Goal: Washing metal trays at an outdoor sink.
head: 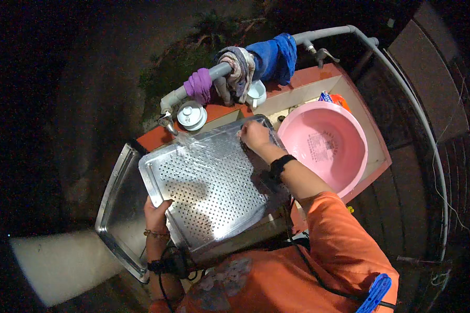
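Note:
A perforated metal tray (215, 180) lies tilted before me across the sink. My left hand (156, 214) grips its left rim, thumb over the top edge. My right hand (255, 137) is curled into a fist on the tray's upper right part. Whether a small scrubber or cloth is inside that fist, I cannot tell. Water runs from the left tap (167, 122) onto the tray's upper left corner and spreads over the wet metal. To the right of the tray, a pink plastic basin (325, 144) sits in the other part of the sink.
Cloths, including a purple one (198, 86) and a blue one (273, 56), hang on a pipe (329, 33). A lidded white cup (191, 114) and a white mug (256, 94) stand on the red-tiled ledge. A second metal tray (119, 207) leans at left. Another tap (322, 55) is at upper right.

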Motion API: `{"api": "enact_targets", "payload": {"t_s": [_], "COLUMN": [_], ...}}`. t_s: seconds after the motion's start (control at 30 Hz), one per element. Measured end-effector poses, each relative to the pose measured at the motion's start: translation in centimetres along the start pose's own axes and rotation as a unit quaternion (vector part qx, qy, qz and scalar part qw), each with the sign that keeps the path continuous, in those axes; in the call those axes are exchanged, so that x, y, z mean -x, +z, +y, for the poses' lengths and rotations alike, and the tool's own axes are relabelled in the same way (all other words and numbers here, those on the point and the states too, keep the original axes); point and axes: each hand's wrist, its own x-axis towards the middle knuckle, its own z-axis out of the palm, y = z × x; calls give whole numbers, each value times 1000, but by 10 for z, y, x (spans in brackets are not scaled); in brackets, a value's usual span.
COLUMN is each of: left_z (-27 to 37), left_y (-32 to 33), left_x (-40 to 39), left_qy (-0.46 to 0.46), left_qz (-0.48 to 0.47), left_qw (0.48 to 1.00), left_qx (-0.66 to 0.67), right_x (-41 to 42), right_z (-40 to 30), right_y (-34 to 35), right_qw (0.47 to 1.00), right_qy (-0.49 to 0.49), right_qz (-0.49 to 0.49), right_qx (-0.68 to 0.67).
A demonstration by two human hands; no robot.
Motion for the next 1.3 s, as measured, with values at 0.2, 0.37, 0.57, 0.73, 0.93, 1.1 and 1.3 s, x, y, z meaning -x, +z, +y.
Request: {"api": "enact_targets", "payload": {"t_s": [0.2,0.37,0.57,0.73,0.93,1.1,1.3], "left_z": [2,6,1,0,3,5,7], "left_y": [2,4,0,0,2,2,5], "left_x": [2,2,1,0,2,3,5], "left_qy": [-20,-15,-23,-12,-8,10,-4], "left_qz": [15,9,23,21,16,3,17], "left_qw": [1000,1000,999,1000,1000,1000,1000], "left_qx": [14,1,-14,-17,-8,-12,-11], "right_x": [-1,8,13,3,4,9,12], "right_z": [-8,-12,-5,-4,-5,-4,-5], "right_y": [-15,-18,1,-9,-15,-9,-12], "right_qw": [997,995,993,996,995,993,994], "right_qy": [0,-50,-89,-53,-71,-97,-85], "right_qz": [-45,-80,27,-28,-33,-11,-28], "right_qx": [56,38,71,65,59,69,66]}}
